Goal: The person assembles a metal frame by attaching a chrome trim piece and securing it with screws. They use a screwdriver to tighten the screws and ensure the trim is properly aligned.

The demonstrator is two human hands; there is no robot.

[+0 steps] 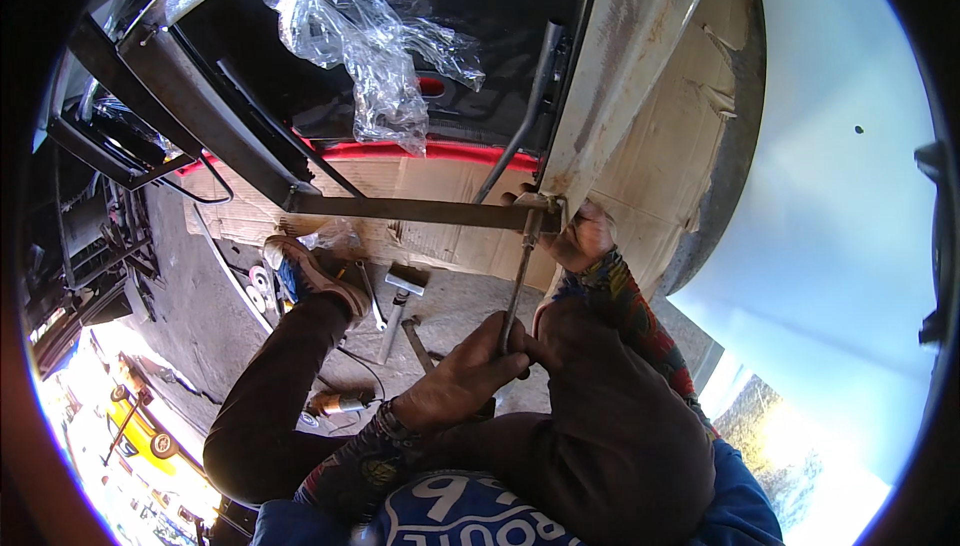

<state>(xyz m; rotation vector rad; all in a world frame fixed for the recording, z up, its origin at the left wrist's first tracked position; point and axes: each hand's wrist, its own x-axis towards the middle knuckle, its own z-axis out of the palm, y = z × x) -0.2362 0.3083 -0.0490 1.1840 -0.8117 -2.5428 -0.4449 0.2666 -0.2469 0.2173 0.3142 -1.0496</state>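
My left hand (462, 371) is closed round the lower end of a long steel wrench (516, 291). The tool slants up and away from me, its head against the right end of a flat metal bar (410, 210). My right hand (582, 236) wraps round that end, where the bar meets a wide, rust-stained metal beam (615, 76). Some of its fingertips show behind the bar; others are hidden. The exact fit between the wrench head and the fastener is too small to make out.
Crumpled clear plastic (370, 56) lies over a dark panel with a red edge. Cardboard (650, 156) covers the floor beneath the frame. Near my left foot are a hammer (405, 281), a spanner (372, 298) and an orange power tool (338, 404). A large pale panel (830, 146) stands right.
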